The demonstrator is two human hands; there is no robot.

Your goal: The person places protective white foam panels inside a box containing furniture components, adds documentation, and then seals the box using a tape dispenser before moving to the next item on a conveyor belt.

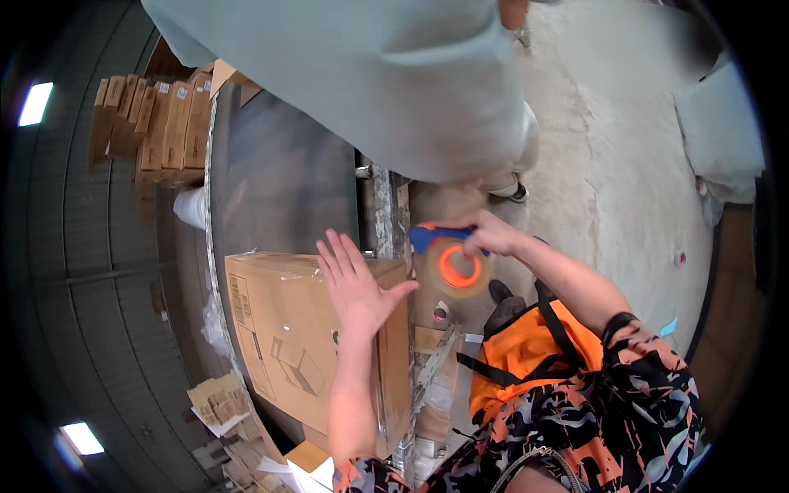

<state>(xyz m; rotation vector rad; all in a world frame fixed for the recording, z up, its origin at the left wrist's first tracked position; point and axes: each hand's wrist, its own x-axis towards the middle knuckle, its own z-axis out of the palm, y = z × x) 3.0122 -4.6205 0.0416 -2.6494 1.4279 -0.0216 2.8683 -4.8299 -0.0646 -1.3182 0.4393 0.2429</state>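
A large brown cardboard box (288, 329) with printed drawings and labels rests on the dark conveyor belt (283, 156). My left hand (357, 292) is over the box's far edge, fingers spread and thumb pointing right. Nothing is in it; whether the palm touches the cardboard I cannot tell. To the right of the box, beyond the conveyor's side rail, my right hand (491, 234) grips a blue tape dispenser (427, 237). The dispenser carries a roll of tape with an orange core (459, 267), apart from the box.
Another person's pale grey garment (370, 74) fills the far side, across part of the belt. The worn metal rail (384, 205) borders the belt. Stacked cartons (168, 123) stand far left, flattened cardboard (222, 403) near left. An orange bag (526, 345) hangs at my waist.
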